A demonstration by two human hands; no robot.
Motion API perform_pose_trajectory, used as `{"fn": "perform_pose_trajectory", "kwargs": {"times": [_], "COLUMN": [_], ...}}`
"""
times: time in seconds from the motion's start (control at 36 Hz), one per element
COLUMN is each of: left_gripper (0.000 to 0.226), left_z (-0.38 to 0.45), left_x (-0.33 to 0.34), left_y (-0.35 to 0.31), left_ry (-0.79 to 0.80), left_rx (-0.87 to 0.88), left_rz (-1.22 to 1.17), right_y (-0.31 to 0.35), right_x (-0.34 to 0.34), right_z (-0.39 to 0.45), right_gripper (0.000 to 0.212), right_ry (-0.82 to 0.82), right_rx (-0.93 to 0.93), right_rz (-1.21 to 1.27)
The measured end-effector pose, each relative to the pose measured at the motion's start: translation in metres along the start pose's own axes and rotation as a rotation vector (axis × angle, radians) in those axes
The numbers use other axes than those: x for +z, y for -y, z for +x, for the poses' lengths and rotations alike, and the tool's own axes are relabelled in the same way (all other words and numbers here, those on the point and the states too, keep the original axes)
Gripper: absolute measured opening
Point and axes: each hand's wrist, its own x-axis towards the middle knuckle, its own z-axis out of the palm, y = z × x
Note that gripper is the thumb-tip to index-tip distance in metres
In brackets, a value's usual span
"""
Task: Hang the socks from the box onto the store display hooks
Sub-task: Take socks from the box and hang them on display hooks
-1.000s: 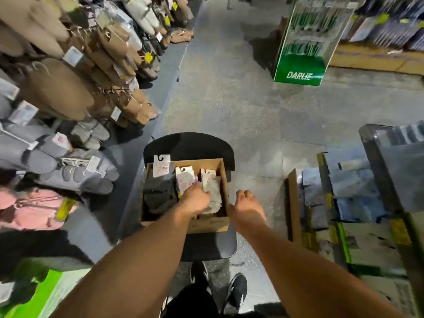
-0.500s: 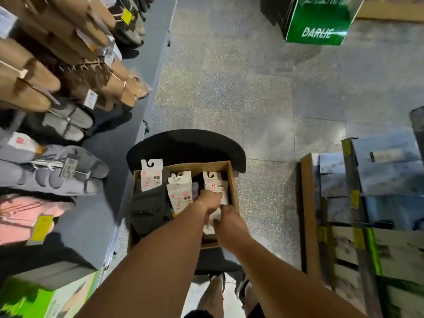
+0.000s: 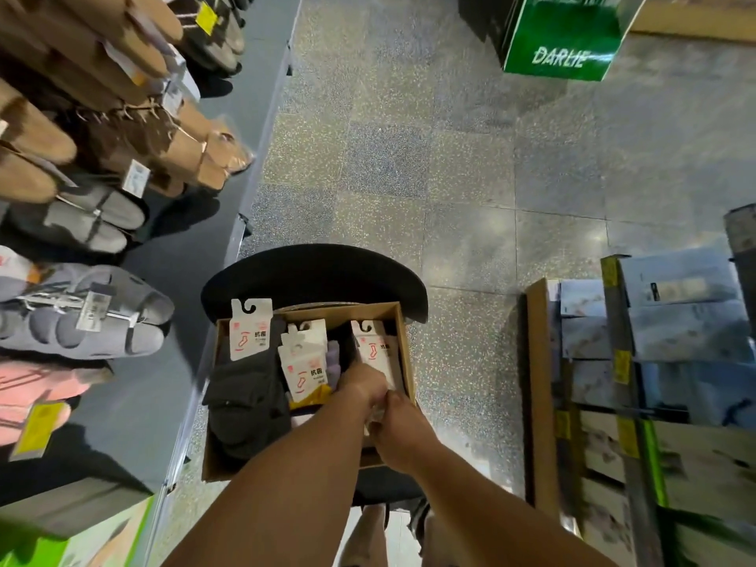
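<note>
An open cardboard box (image 3: 403, 345) of packaged socks sits on a black chair (image 3: 315, 274) below me. Dark socks (image 3: 245, 394) with a white hanger card lie at its left, a white-carded pack (image 3: 304, 368) in the middle, and a pale sock pack (image 3: 376, 351) at the right. Both hands reach into the box's right side. My left hand (image 3: 364, 382) grips the pale sock pack near its lower part. My right hand (image 3: 399, 427) is curled against the same pack, just below the left; its fingers are hidden. Display hooks hold slippers (image 3: 82, 317) at the left.
A grey shelf base (image 3: 163, 362) with hung brown, grey and pink slippers runs along the left. A green Darlie stand (image 3: 564, 38) is at the far side of the tiled floor. Stacked cartons of boxed goods (image 3: 654, 362) stand at the right. My feet show under the chair.
My right hand has moved from the box's outer right edge into the box beside my left hand. The view has tilted down and closer to the box.
</note>
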Motion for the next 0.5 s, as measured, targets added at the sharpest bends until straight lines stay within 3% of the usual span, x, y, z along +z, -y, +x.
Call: {"fn": "perform_pose_trajectory", "kwargs": {"times": [0.08, 0.36, 0.5], "left_gripper": [0.036, 0.041, 0.034], "left_z": [0.000, 0.032, -0.026], "left_x": [0.001, 0.015, -0.007], "left_y": [0.002, 0.012, -0.004], "left_ry": [-0.061, 0.084, 0.062], "left_rx": [0.000, -0.105, -0.062], "left_rz": [0.008, -0.346, -0.398], "right_y": [-0.003, -0.009, -0.006], "right_x": [0.006, 0.005, -0.002], "right_z": [0.001, -0.001, -0.009], "right_gripper": [0.034, 0.035, 0.034], "right_ry": [-0.031, -0.067, -0.245], "right_rx": [0.013, 0.021, 0.132], "right_rz": [0.045, 0.052, 0.199]}}
